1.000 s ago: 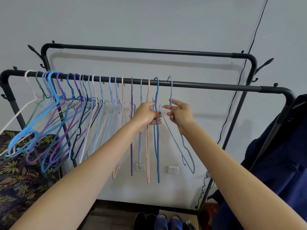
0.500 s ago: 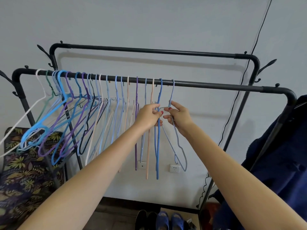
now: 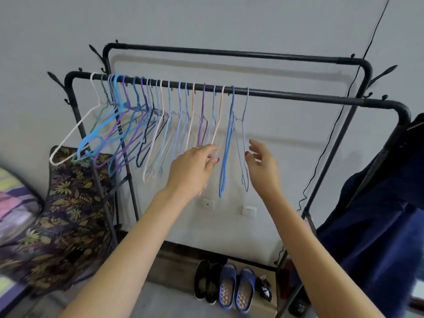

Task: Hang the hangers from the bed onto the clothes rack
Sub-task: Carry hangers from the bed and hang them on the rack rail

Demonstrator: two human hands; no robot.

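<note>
Left fingers: those of the left hand [image 3: 192, 167] are loosely spread and hold nothing; half a second ago they pinched at the hanger necks, now they are lower and let go, the tips [image 3: 212, 149] close by the lower ends of the pale hangers, contact not certain.
Right fingers: those of the right hand [image 3: 261, 161] are relaxed and parted, empty; the grip they had on the thin hanger a moment ago is released.
Last hanger: pale blue wire hanger [image 3: 245, 143], hooked on the rail at the right end of the row, hanging free just in front of the right fingers.
Neighbour: bright blue hanger [image 3: 227, 143], next to the left, hanging between the two hands.
Row: hangers [image 3: 146, 115] of white, green, blue, purple and pink, crowded toward the left end of the rail.
Support: clothes rack [image 3: 321, 98], black tubing, front rail carrying all the hangers; rear rail bare.
Change: both hands have dropped away from the hooks; the view has pulled back and tilted down.
Meaning for the task: judged, this hanger is placed and the hands are free for the next.
Bed: a striped edge [image 3: 13, 203] at far left; whether hangers remain on it cannot be told.
Floor: shoes [image 3: 236, 288] below the rack.
Right margin: dark blue garment [image 3: 390, 226].
</note>
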